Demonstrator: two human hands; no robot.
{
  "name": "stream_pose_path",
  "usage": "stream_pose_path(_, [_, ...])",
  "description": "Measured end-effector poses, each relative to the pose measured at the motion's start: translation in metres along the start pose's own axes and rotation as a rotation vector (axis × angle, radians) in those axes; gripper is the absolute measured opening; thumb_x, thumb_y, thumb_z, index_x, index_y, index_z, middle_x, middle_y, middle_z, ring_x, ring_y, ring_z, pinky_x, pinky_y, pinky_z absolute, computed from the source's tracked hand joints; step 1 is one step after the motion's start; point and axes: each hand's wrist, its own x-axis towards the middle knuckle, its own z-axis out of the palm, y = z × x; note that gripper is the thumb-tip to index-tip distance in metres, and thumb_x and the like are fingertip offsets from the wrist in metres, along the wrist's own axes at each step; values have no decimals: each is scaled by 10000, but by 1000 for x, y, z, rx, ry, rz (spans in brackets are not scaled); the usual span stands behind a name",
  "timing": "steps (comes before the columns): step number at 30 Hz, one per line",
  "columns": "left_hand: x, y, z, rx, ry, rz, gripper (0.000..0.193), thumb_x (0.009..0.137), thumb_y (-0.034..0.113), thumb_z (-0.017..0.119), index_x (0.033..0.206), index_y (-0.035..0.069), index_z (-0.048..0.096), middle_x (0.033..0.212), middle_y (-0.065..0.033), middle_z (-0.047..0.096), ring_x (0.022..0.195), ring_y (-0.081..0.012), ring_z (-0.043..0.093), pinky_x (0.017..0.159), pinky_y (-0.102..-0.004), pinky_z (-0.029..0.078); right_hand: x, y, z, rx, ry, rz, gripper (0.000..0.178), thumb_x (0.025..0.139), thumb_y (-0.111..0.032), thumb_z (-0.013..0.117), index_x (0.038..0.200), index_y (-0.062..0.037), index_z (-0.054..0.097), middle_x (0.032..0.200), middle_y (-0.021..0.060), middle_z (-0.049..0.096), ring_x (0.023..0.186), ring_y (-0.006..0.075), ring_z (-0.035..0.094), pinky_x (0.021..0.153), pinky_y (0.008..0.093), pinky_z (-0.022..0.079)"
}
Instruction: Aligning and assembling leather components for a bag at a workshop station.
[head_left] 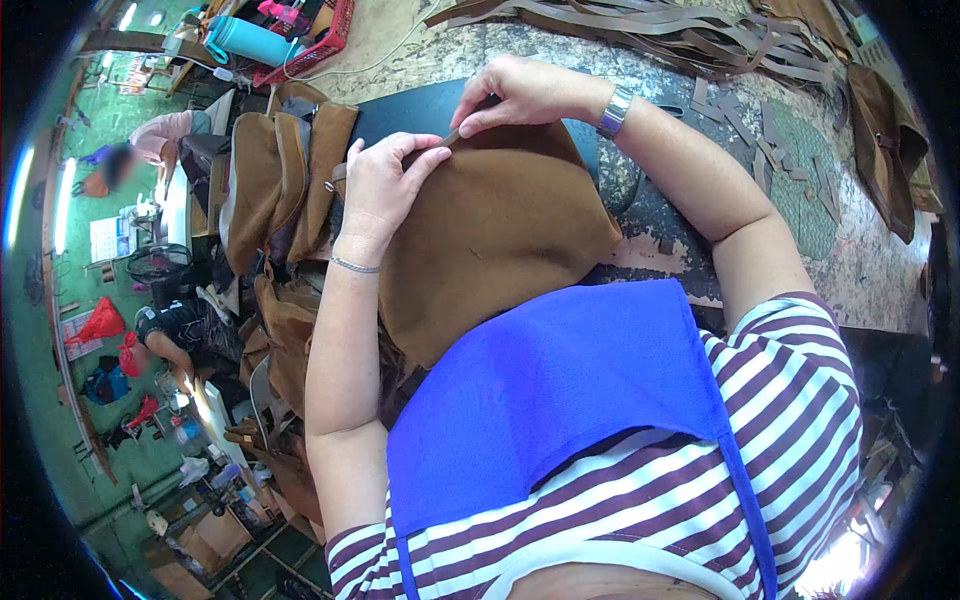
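Note:
A brown bag of leather or suede [490,230] lies in front of me, between my body and the worktable, its wide panel facing up. At its far edge my left hand [388,180] is closed, thumb and forefinger pinching the brown rim. Close beside it my right hand [525,95] pinches the same edge, with the other fingers curled in. A small strip of the edge shows between the two sets of fingertips. A metal ring or buckle [333,186] sits beside my left hand. The bag's inside and underside are hidden.
More brown bags [265,185] are piled at the left. A blue bottle [252,40] lies by a red basket [325,45]. Long strips [660,35] lie along the far edge of the worktable [680,250], small offcuts [740,120] at right. Another person [165,340] is at far left.

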Motion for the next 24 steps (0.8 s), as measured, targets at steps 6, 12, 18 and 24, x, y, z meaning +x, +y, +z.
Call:
stream_pose_path(6, [-1, -1, 2, -20, -28, -32, 264, 829, 371, 673, 913, 124, 715, 856, -38, 701, 822, -218, 652, 995, -559, 294, 0, -3, 3, 8, -16, 57, 226, 867, -244, 644, 975, -53, 698, 879, 99, 702, 800, 195, 655, 739, 309, 498])
stream_pose_path(12, [3, 6, 0, -22, -53, -51, 254, 835, 364, 671, 900, 123, 718, 837, -41, 702, 806, -208, 652, 1003, -537, 294, -1, -10, 5, -21, 13, -24, 199, 866, -219, 635, 941, -43, 691, 829, 107, 693, 758, 214, 650, 713, 315, 498])
stream_pose_path(18, [7, -7, -7, -177, -126, -38, 265, 806, 345, 703, 954, 126, 681, 896, -30, 691, 825, -195, 642, 1002, -477, 314, 2, -6, 9, -15, 39, -94, 245, 848, -279, 662, 925, -47, 686, 792, 128, 670, 712, 250, 630, 678, 343, 480])
stream_pose_path(24, [7, -28, -19, -96, -111, 104, 248, 799, 326, 713, 969, 148, 683, 933, 21, 687, 931, -171, 618, 1070, -498, 244, -2, 5, 11, 11, 68, 13, 259, 865, -305, 632, 962, -72, 688, 844, 124, 681, 769, 248, 635, 725, 343, 483])
